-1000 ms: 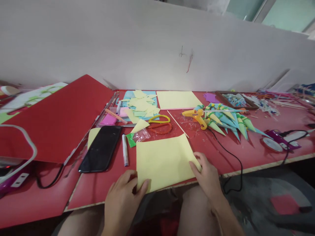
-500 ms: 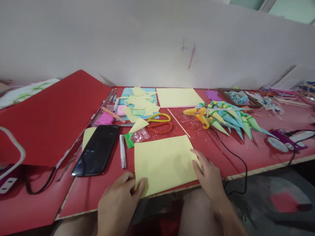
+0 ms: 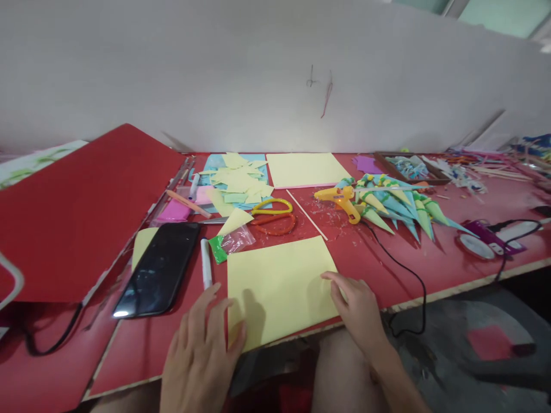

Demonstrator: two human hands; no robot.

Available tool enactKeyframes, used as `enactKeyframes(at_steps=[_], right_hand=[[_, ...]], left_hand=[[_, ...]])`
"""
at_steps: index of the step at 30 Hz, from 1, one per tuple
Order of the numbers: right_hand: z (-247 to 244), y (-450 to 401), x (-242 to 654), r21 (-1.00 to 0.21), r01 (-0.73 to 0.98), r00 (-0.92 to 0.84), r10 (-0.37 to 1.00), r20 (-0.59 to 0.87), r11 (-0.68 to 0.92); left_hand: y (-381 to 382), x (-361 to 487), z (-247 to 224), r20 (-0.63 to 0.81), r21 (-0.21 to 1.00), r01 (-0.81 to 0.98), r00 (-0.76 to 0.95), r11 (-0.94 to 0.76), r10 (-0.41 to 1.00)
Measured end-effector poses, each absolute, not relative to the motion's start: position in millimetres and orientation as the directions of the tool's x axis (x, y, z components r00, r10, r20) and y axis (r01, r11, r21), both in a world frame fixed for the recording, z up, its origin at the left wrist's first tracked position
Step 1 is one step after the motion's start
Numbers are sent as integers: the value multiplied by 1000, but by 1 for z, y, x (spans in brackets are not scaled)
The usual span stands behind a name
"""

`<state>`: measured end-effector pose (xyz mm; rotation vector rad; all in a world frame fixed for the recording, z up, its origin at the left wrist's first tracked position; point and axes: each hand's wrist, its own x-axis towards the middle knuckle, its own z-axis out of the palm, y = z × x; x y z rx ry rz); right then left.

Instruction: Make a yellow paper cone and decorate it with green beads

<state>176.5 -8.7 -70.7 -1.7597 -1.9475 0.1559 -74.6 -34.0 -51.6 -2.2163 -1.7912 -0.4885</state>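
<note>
A sheet of pale yellow paper (image 3: 279, 287) lies on the red tabletop by its front edge. My left hand (image 3: 202, 344) is over the sheet's left front corner, fingers apart and stretched toward a white marker (image 3: 206, 264). Whether its thumb touches the paper I cannot tell. At the sheet's right edge, my right hand (image 3: 355, 310) has its fingers apart, the index finger reaching over the paper. Neither hand holds anything. Behind the sheet are a small clear plastic bag (image 3: 239, 238) with a green piece and scissors (image 3: 273, 215) with yellow and red handles.
A black phone (image 3: 157, 272) lies left. Behind are yellow paper scraps (image 3: 236, 175) and another yellow sheet (image 3: 307, 169). To the right, a yellow glue gun (image 3: 340, 201) with a black cord rests beside several paper cones (image 3: 415, 215). A large red board (image 3: 86, 218) slants at far left.
My left hand has opened from its curled hold at the sheet's corner and reached forward. My right hand has shifted slightly inward over the paper. The view has turned a little right.
</note>
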Motion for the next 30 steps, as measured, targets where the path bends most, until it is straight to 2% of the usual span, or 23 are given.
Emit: enactKeyframes(at_steps=[2, 5, 8, 11, 14, 17, 19, 21, 22, 24, 26, 28, 30], right_hand=[[-73, -8, 176, -410, 900, -33, 959, 280, 151], [-75, -5, 177, -399, 905, -37, 963, 266, 145], [-69, -6, 175, -341, 927, -54, 956, 288, 155], [-54, -14, 166, -234, 951, -95, 912, 400, 202], [-37, -28, 148, -201, 870, -330, 835, 440, 450], [-24, -36, 130, -272, 742, -495, 774, 396, 613], [-13, -33, 124, -375, 681, -480, 770, 419, 629], [1, -25, 123, -464, 599, -416, 748, 517, 653], [8, -20, 124, -519, 543, -355, 741, 570, 660], [21, -7, 125, -680, 400, -177, 780, 600, 614], [26, 9, 122, -852, 192, -46, 872, 488, 487], [23, 25, 115, -944, -14, -44, 943, 331, 330], [13, 40, 106, -959, -143, -56, 965, 256, 246]], left_hand=[[-30, -74, -53, 408, -24, 909, 389, -416, 826], [-26, -69, -52, 244, 10, 783, 601, -622, 761], [-25, -68, -50, 166, 41, 747, 650, -663, 742], [-25, -73, -41, 103, 72, 716, 687, -694, 719], [-25, -75, -19, 70, 76, 740, 664, -668, 744], [-25, -72, 14, 215, 64, 680, 705, -730, 676], [-23, -71, 39, 372, 73, 594, 729, -801, 574], [-18, -75, 60, 551, 84, 644, 606, -760, 574], [-14, -78, 68, 623, 143, 714, 474, -686, 623], [-2, -85, 76, 712, 342, 781, 147, -522, 687], [12, -92, 74, 756, 467, 692, 12, -551, 655], [26, -94, 67, 621, 667, 535, -13, -519, 784], [35, -92, 59, 394, 831, 412, 38, -373, 919]])
